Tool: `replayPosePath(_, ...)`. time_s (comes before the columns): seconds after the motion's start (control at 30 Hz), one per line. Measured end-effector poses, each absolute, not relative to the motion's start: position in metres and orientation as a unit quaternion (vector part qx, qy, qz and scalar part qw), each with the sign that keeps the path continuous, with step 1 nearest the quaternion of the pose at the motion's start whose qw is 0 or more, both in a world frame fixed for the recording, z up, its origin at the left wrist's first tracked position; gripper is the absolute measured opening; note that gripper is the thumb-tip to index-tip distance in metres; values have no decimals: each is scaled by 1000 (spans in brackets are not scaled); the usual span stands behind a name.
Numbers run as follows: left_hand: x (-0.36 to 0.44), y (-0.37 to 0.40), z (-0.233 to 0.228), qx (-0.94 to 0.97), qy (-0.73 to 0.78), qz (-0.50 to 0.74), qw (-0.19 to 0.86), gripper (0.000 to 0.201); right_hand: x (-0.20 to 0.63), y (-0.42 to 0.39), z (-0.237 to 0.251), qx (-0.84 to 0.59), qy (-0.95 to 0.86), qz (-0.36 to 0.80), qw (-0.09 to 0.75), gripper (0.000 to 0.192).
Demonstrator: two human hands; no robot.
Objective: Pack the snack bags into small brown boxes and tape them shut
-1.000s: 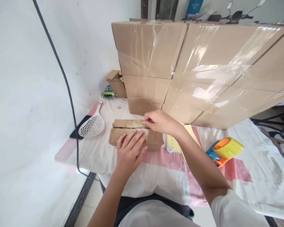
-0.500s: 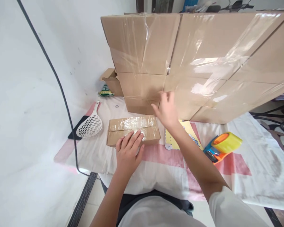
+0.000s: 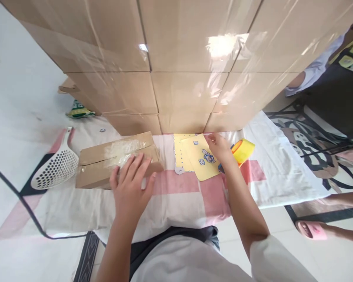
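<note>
A small flat cardboard box (image 3: 106,156) sealed with clear tape lies on the white and pink cloth (image 3: 182,192). My left hand (image 3: 131,188) rests flat on the box's near right corner, fingers spread. My right hand (image 3: 220,147) reaches over a yellow sticker sheet (image 3: 198,160) and pinches at its far right edge; whether it holds a sticker is hidden. A yellow tape roll on an orange and blue dispenser (image 3: 242,150) lies just right of that hand.
A tall stack of taped cardboard boxes (image 3: 176,58) walls off the far side. A white slotted scoop (image 3: 55,168) lies left of the small box, a green packet (image 3: 78,113) behind it. A black cable (image 3: 23,203) crosses the left. Another person's foot (image 3: 312,229) is at right.
My right hand left the small box's tape, rose towards the stack, then came down on the yellow sheet. My view moved closer and to the right. My left hand stayed on the box.
</note>
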State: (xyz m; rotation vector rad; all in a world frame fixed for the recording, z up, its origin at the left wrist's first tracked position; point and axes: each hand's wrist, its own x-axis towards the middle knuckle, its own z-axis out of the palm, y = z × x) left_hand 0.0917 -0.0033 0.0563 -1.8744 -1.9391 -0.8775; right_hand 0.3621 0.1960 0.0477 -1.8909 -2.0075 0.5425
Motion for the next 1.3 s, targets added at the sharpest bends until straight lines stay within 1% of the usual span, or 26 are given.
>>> replayPosePath(0.07,77,-8,51,-671,-656,-308,158,46,365,193,40,-659,-717,187,130,33)
replayPosePath(0.2,60,-25,49,-690,-628,-310,182,33,368,189,34,-645,-728,211,98,35)
replayPosePath(0.3,79,-28,45,-677,-588,-373,238,26,364,185,34,-638,-728,237,74,43)
replayPosePath(0.33,91,-26,42,-684,-562,-399,238,25,362,183,34,-639,-728,241,68,46)
replayPosePath(0.4,118,-13,36,-727,-511,-419,186,25,357,179,36,-643,-728,231,59,48)
replayPosePath(0.5,154,18,26,-788,-500,-351,84,26,354,174,40,-652,-731,195,53,46)
replayPosePath(0.53,163,30,23,-791,-525,-308,57,29,353,172,41,-652,-732,193,50,45)
replayPosePath(0.63,177,58,17,-751,-637,-174,-10,50,353,171,42,-646,-735,202,35,38)
replayPosePath(0.67,178,64,16,-732,-666,-141,-34,52,353,171,42,-645,-737,199,28,36)
replayPosePath(0.7,178,68,16,-716,-685,-121,-58,50,353,171,41,-645,-739,193,21,35)
replayPosePath(0.73,177,71,15,-705,-695,-112,-84,44,352,171,40,-645,-741,186,16,35)
replayPosePath(0.83,172,73,14,-691,-690,-131,-170,23,350,170,38,-643,-746,172,17,35)
replayPosePath(0.9,168,72,14,-684,-675,-169,-220,18,348,170,38,-644,-745,171,20,35)
replayPosePath(1.0,162,64,13,-683,-658,-196,-250,24,346,169,39,-643,-744,179,37,35)
replayPosePath(1.07,159,57,13,-694,-656,-182,-234,33,345,167,41,-641,-743,189,50,35)
replayPosePath(1.13,157,50,12,-701,-659,-166,-217,35,344,166,42,-639,-741,199,56,35)
replayPosePath(1.23,156,45,13,-693,-655,-175,-243,29,343,165,41,-631,-742,212,78,36)
replayPosePath(1.3,157,47,16,-689,-639,-209,-272,20,342,165,39,-607,-746,243,122,34)
